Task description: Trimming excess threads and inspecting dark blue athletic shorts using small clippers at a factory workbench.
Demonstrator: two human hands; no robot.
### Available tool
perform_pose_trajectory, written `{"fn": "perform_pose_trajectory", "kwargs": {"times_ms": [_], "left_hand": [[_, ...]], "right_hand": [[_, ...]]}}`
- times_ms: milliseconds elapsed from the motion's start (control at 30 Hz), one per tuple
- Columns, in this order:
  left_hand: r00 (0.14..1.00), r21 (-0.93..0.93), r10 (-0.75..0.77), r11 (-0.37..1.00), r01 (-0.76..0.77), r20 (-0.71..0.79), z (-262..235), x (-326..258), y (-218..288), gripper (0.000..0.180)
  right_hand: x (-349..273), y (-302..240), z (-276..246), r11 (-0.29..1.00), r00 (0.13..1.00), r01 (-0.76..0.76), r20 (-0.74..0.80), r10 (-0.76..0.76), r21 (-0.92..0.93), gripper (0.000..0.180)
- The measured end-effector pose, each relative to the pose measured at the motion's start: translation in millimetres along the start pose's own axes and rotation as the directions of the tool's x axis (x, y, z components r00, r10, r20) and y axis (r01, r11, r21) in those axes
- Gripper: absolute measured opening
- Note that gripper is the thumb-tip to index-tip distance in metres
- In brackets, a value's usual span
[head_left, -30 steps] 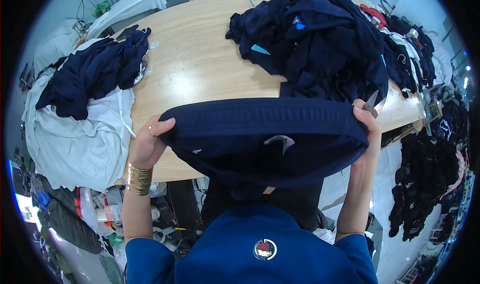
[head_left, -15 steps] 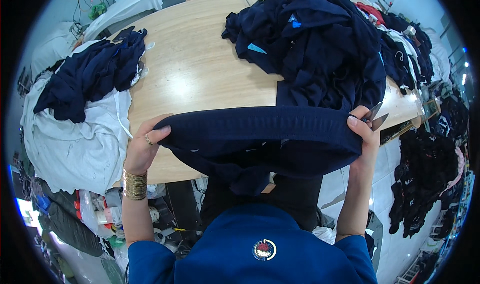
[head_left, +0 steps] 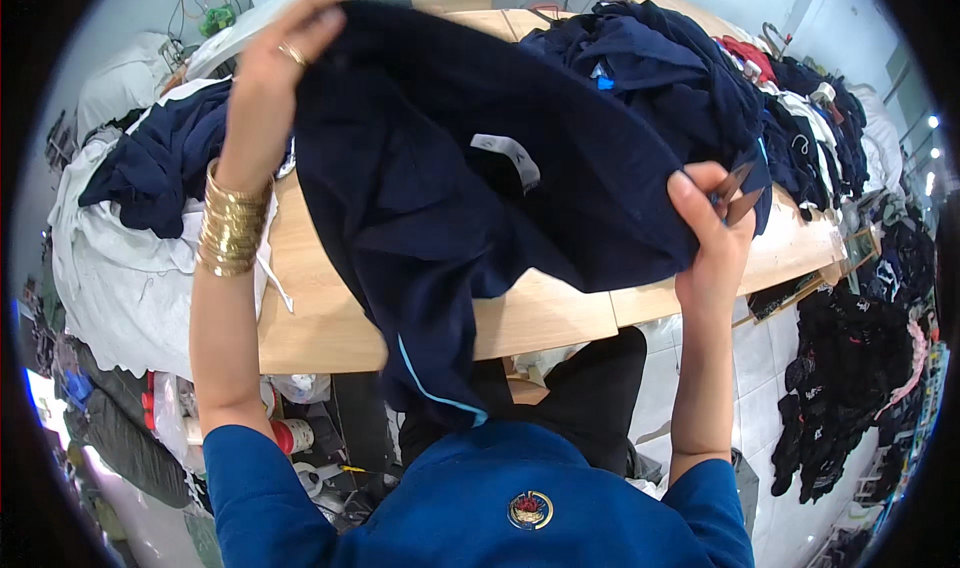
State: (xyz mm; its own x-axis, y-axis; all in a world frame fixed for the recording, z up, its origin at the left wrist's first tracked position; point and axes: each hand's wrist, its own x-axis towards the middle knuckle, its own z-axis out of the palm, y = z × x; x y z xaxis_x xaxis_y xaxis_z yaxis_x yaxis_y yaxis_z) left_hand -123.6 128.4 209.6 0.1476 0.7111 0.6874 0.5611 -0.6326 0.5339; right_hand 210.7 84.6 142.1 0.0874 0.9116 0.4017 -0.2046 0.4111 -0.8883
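Observation:
Held up between my hands is a dark navy garment (head_left: 410,198) with an elastic waistband, its opening turned toward me. A white label (head_left: 510,160) shows inside, and light blue piping (head_left: 425,393) runs along the part hanging over my lap. My left hand (head_left: 275,93), raised high, is closed on one end of the waistband; gold bangles (head_left: 232,223) circle that wrist. Lower on the right, my right hand (head_left: 715,230) pinches the opposite end. The pointed metal blades of small thread snips (head_left: 738,193) stick out from that same hand.
A navy garment heap (head_left: 660,68) lies on the wooden table (head_left: 320,313) at the far right. Navy clothes (head_left: 165,163) rest on white cloth (head_left: 150,298) at the left. Black garments (head_left: 840,388) hang or lie at the right, and bags and spools (head_left: 295,433) sit below the table.
My left hand has moved up and away, lifting its end of the waistband and tilting the garment. The label and piping have come into sight. My right hand has shifted slightly and keeps its hold.

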Motion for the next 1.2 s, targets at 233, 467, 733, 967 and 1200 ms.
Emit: {"fn": "perform_pose_trajectory", "kwargs": {"times_ms": [233, 467, 733, 967, 1200], "left_hand": [[0.737, 0.123, -0.414, 0.901, 0.417, 0.534, 71, -126, -68, 0.028], [0.585, -0.12, -0.563, 0.652, 0.748, 0.584, 94, -150, -56, 0.044], [0.884, -0.079, -0.213, 0.96, 0.268, 0.415, 101, -139, -29, 0.02], [0.719, -0.641, -0.671, 0.475, 0.603, 0.179, 143, -212, 53, 0.037], [0.641, -0.602, -0.766, 0.536, 0.592, -0.051, 192, -205, -31, 0.034]], "right_hand": [[-60, 115, -62, 0.805, 0.953, -0.217, 0.06, 0.298, -0.552, 0.015], [-46, 110, -25, 0.82, 0.955, -0.01, 0.238, 0.177, -0.572, 0.028], [-25, 120, 48, 0.87, 0.747, -0.143, 0.526, 0.408, -0.472, 0.024], [-19, 90, 56, 0.882, 0.827, -0.398, 0.319, 0.464, -0.251, 0.012], [-26, 69, 56, 0.891, 0.799, -0.345, 0.406, 0.444, -0.296, 0.01]]}}
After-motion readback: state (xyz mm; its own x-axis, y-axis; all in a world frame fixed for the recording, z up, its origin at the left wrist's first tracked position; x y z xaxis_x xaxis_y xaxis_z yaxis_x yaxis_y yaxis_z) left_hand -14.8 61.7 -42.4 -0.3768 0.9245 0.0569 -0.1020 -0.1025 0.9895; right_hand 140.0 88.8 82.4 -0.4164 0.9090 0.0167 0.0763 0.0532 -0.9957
